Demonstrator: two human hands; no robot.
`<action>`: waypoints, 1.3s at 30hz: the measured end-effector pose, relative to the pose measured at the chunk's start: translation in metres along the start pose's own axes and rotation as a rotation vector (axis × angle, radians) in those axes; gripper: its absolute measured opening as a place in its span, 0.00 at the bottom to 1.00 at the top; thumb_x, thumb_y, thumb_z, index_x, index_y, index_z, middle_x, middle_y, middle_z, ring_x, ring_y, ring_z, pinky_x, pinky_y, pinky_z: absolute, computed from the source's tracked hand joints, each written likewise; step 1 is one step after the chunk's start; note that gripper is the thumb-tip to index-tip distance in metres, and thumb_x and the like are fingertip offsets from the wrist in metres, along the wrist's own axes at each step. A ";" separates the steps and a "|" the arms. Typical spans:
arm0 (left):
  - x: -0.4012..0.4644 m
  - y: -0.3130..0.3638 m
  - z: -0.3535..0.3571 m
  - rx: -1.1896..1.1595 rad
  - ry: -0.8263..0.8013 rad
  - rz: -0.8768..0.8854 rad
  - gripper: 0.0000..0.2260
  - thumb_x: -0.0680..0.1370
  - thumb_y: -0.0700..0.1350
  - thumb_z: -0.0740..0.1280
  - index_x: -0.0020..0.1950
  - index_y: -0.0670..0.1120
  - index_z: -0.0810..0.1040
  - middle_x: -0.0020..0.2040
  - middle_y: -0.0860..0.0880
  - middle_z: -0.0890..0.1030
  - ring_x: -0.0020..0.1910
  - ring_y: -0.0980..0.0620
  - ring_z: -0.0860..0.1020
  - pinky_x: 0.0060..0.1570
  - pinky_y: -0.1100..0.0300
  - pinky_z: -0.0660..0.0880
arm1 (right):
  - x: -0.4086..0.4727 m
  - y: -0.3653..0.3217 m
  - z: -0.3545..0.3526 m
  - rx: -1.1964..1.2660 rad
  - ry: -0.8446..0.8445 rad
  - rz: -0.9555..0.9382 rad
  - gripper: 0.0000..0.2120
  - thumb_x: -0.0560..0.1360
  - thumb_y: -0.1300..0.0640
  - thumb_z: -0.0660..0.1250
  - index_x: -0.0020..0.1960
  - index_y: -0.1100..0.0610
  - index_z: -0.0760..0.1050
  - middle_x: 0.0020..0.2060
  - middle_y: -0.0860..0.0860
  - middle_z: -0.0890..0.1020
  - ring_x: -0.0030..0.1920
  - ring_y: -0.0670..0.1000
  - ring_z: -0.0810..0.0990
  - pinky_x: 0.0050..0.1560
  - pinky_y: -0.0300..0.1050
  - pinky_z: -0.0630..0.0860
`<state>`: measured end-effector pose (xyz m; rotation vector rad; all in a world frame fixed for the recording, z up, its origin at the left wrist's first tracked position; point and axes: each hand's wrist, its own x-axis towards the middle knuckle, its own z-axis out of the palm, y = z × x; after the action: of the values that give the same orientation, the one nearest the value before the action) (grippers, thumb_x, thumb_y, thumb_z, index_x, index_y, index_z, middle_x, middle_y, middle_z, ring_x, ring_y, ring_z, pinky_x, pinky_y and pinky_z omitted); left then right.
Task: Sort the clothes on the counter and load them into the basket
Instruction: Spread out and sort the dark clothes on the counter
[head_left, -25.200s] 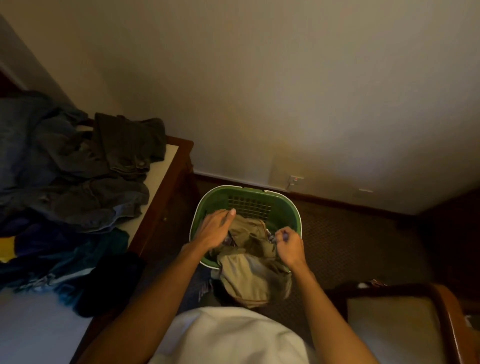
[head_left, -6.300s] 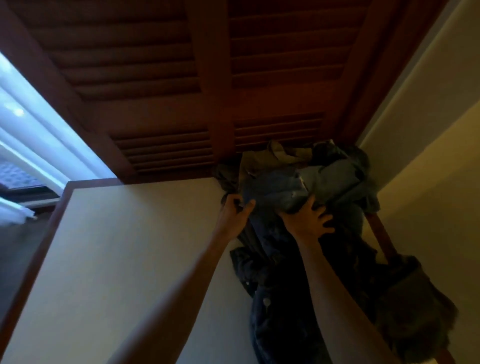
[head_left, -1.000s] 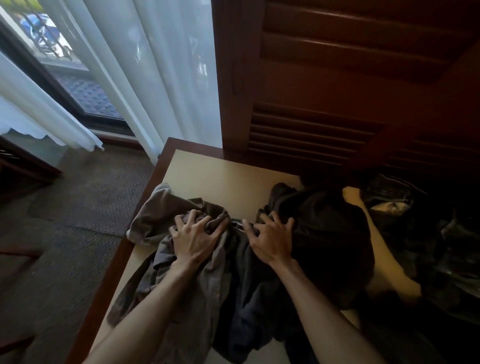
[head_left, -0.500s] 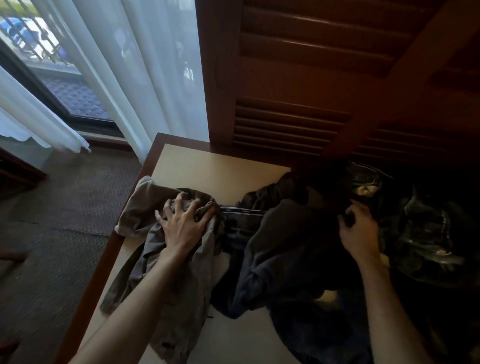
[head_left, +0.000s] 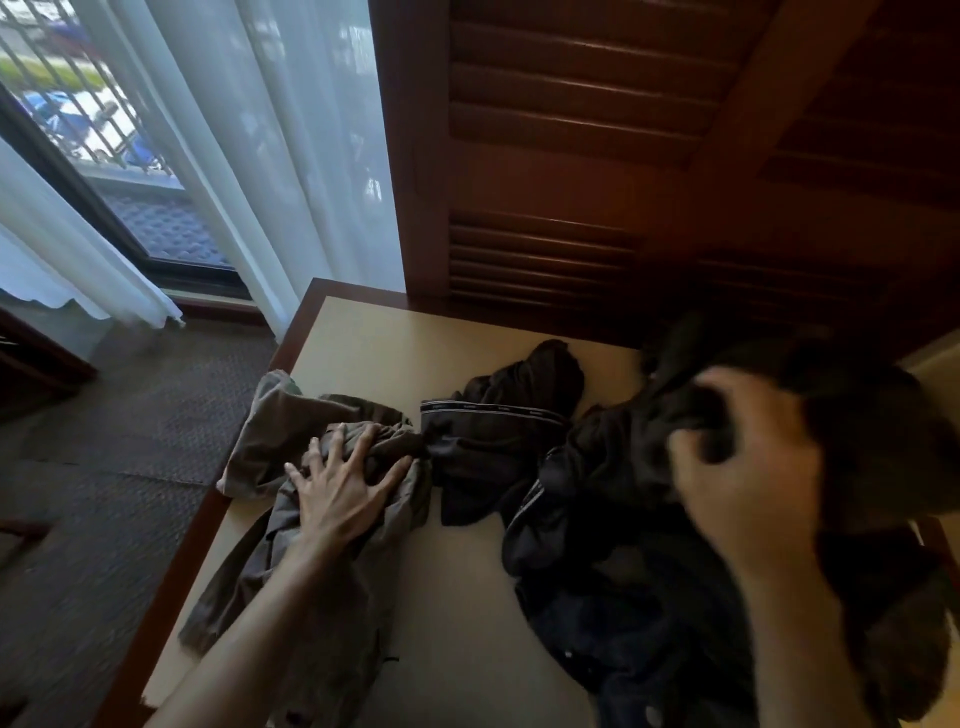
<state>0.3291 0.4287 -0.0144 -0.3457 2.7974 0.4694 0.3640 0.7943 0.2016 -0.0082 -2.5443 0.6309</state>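
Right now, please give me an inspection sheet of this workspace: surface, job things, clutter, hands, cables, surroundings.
Surface: beige counter with a dark wood edge; its far left part is bare.
Job's things: grey-brown garment hanging over the left edge; dark waistband garment in the middle; dark pile at right. Basket not in view.
Clutter: nothing seen.
Hands: left hand lies flat, fingers spread, on the grey-brown garment; right hand, blurred, has its grip on a raised dark cloth.
Cables: nothing seen.
Surroundings: white curtain, window, louvred wood door, dark carpet.
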 end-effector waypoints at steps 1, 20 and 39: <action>-0.008 -0.001 0.003 -0.006 0.012 0.006 0.43 0.68 0.83 0.42 0.80 0.66 0.51 0.84 0.48 0.53 0.81 0.38 0.50 0.75 0.28 0.47 | -0.021 -0.003 0.026 -0.064 -0.246 0.049 0.21 0.72 0.63 0.70 0.65 0.58 0.75 0.56 0.57 0.78 0.59 0.60 0.76 0.59 0.48 0.74; -0.011 0.022 0.026 0.011 0.109 -0.007 0.38 0.62 0.85 0.56 0.58 0.61 0.78 0.67 0.48 0.71 0.60 0.38 0.73 0.54 0.45 0.76 | -0.012 0.081 0.176 -0.338 -0.919 0.410 0.17 0.71 0.31 0.68 0.49 0.43 0.76 0.71 0.53 0.67 0.73 0.62 0.62 0.73 0.70 0.54; -0.119 0.124 -0.101 -0.424 0.401 0.477 0.26 0.67 0.79 0.64 0.43 0.58 0.85 0.49 0.58 0.81 0.43 0.52 0.80 0.43 0.53 0.78 | -0.048 -0.048 0.008 0.018 -0.118 0.175 0.19 0.72 0.48 0.73 0.30 0.45 0.64 0.43 0.44 0.73 0.51 0.50 0.74 0.59 0.61 0.67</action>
<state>0.3818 0.5296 0.1493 0.1807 3.1460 1.2312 0.4074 0.7420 0.1937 -0.1944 -2.6711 0.7417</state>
